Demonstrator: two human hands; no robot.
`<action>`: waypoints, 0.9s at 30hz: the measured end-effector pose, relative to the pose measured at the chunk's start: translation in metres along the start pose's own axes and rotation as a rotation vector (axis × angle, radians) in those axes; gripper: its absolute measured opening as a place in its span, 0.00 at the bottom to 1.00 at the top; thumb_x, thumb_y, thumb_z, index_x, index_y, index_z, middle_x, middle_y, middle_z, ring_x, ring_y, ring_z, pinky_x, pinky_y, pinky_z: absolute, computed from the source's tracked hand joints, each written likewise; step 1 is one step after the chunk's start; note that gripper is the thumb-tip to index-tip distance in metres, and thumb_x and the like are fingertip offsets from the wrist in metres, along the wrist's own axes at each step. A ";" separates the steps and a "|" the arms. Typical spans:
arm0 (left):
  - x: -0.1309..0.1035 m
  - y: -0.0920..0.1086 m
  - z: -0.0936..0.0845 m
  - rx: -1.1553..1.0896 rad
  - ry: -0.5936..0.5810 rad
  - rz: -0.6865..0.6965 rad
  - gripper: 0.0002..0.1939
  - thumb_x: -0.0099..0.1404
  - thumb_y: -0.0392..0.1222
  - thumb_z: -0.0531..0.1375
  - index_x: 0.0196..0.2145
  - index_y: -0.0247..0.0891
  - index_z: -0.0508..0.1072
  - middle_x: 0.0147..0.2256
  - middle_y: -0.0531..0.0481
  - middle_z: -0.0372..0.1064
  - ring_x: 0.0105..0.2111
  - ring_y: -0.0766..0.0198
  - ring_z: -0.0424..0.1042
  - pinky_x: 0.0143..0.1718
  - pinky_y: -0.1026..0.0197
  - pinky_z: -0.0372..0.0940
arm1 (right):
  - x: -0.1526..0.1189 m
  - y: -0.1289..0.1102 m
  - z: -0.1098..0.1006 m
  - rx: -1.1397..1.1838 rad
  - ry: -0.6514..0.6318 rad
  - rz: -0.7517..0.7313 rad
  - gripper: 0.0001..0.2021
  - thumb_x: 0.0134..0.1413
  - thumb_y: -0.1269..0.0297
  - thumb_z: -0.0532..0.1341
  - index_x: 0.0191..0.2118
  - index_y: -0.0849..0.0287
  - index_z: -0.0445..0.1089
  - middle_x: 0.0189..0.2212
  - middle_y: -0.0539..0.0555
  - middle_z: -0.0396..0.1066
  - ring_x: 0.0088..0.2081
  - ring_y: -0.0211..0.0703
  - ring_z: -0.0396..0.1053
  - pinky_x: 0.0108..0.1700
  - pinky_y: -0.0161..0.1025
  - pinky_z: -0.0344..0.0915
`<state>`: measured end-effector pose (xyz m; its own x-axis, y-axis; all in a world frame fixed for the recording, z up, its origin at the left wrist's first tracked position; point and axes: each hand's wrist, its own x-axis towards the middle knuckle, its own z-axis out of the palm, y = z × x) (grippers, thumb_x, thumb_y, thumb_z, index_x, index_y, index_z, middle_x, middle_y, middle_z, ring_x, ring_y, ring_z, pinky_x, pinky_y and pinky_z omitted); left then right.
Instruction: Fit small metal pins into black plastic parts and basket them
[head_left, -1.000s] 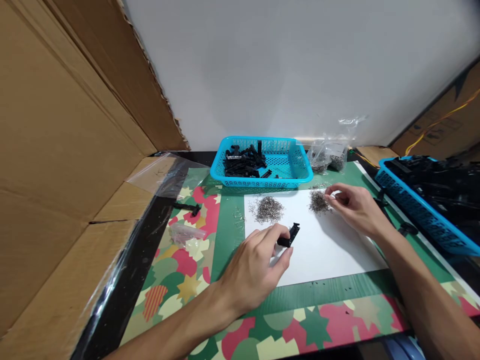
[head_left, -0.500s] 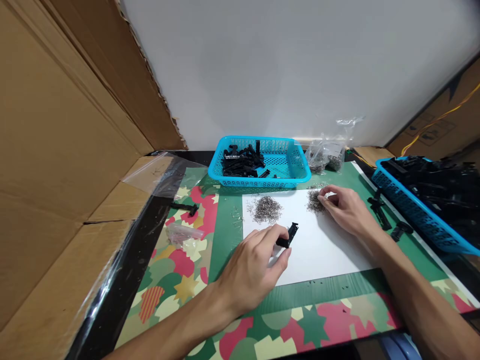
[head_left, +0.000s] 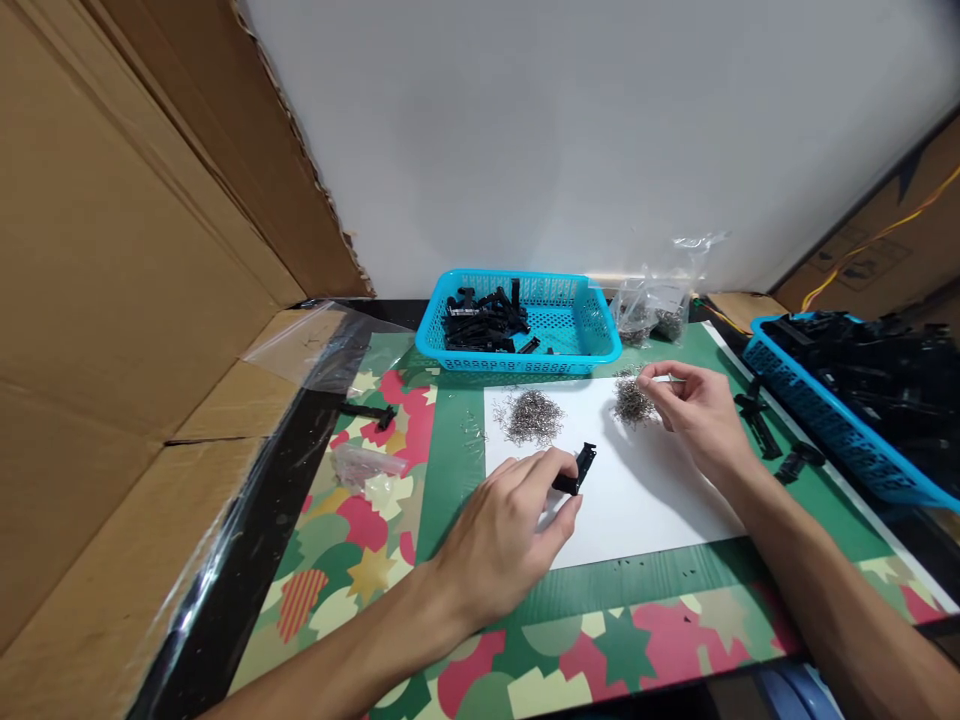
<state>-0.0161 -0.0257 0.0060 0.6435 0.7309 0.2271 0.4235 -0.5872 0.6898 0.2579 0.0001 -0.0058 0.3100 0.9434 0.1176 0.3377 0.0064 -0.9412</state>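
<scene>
Between thumb and fingers, my left hand (head_left: pixel 517 525) grips a black plastic part (head_left: pixel 584 468) with a notched end, held tilted over the white sheet (head_left: pixel 637 500). My right hand (head_left: pixel 694 410) is pinched closed just above the right pile of small metal pieces (head_left: pixel 631 403), which look like tiny springs or pins. Whatever sits between those fingertips is too small to make out. A second, wider pile of similar metal pieces (head_left: pixel 532 417) lies on the sheet's left part, beyond my left hand.
A blue basket (head_left: pixel 517 367) holding black parts stands at the back, beside clear bags of metal pieces (head_left: pixel 667 315). Another blue basket (head_left: pixel 847 430), heaped with black parts, is at right. Loose black parts (head_left: pixel 763 430) lie near it. A small plastic bag (head_left: pixel 367 465) lies left.
My right hand has lifted slightly off the right metal pile and shifted a little to the right, fingers still pinched. My left hand keeps the black part in nearly the same place.
</scene>
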 end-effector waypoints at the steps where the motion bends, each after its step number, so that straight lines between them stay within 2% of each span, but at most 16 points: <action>1: 0.000 0.000 0.000 0.000 0.000 -0.002 0.08 0.73 0.35 0.60 0.48 0.43 0.67 0.38 0.54 0.72 0.38 0.59 0.74 0.43 0.57 0.67 | 0.000 -0.001 0.000 -0.033 -0.007 -0.012 0.16 0.59 0.50 0.68 0.37 0.62 0.76 0.18 0.43 0.53 0.21 0.33 0.45 0.23 0.35 0.40; 5: 0.000 -0.001 0.001 0.007 -0.011 -0.011 0.07 0.74 0.35 0.60 0.48 0.43 0.68 0.37 0.53 0.72 0.38 0.59 0.74 0.44 0.57 0.67 | -0.002 -0.005 0.002 -0.202 0.014 -0.104 0.15 0.60 0.53 0.66 0.35 0.62 0.77 0.18 0.44 0.53 0.21 0.34 0.48 0.25 0.36 0.44; 8: 0.000 -0.001 0.000 0.007 -0.017 -0.021 0.07 0.73 0.35 0.60 0.47 0.43 0.68 0.36 0.53 0.71 0.37 0.59 0.73 0.43 0.56 0.67 | -0.005 -0.004 0.004 -0.328 0.023 -0.194 0.14 0.61 0.55 0.63 0.35 0.61 0.78 0.18 0.46 0.58 0.22 0.36 0.52 0.26 0.36 0.49; 14: 0.000 0.001 0.001 0.017 -0.031 -0.017 0.07 0.73 0.35 0.60 0.47 0.43 0.68 0.36 0.53 0.71 0.37 0.59 0.73 0.43 0.56 0.66 | -0.008 0.004 0.017 -0.485 0.078 -0.235 0.14 0.62 0.54 0.61 0.37 0.59 0.79 0.20 0.50 0.68 0.23 0.41 0.62 0.28 0.38 0.53; 17: 0.000 0.001 0.001 0.020 -0.027 -0.013 0.07 0.73 0.36 0.60 0.47 0.42 0.68 0.36 0.53 0.71 0.37 0.59 0.73 0.43 0.56 0.67 | -0.008 0.003 0.021 -0.510 0.101 -0.240 0.13 0.63 0.55 0.61 0.38 0.59 0.79 0.21 0.51 0.69 0.24 0.41 0.63 0.29 0.38 0.54; 20: 0.000 0.001 0.002 0.025 -0.020 -0.009 0.07 0.73 0.36 0.60 0.48 0.42 0.68 0.36 0.53 0.71 0.36 0.59 0.74 0.42 0.56 0.67 | -0.008 -0.003 0.020 -0.424 0.101 -0.215 0.13 0.61 0.55 0.62 0.36 0.60 0.78 0.20 0.50 0.67 0.23 0.39 0.60 0.28 0.38 0.53; 22: 0.000 0.001 0.001 0.031 -0.013 -0.007 0.07 0.73 0.36 0.60 0.48 0.42 0.68 0.36 0.53 0.72 0.37 0.59 0.74 0.42 0.57 0.67 | -0.009 -0.007 0.017 -0.265 0.090 -0.133 0.14 0.61 0.54 0.64 0.37 0.60 0.77 0.19 0.48 0.63 0.21 0.37 0.56 0.26 0.37 0.50; 27: 0.000 0.000 0.001 0.050 0.009 -0.053 0.07 0.74 0.37 0.60 0.48 0.42 0.68 0.34 0.54 0.71 0.34 0.60 0.73 0.38 0.59 0.66 | -0.011 -0.007 0.018 0.135 -0.056 0.060 0.18 0.58 0.47 0.69 0.38 0.59 0.74 0.17 0.41 0.52 0.19 0.33 0.44 0.22 0.36 0.40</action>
<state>-0.0157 -0.0263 0.0056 0.6140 0.7642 0.1976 0.4879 -0.5642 0.6660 0.2361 -0.0046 -0.0064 0.2748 0.9604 0.0456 0.1964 -0.0096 -0.9805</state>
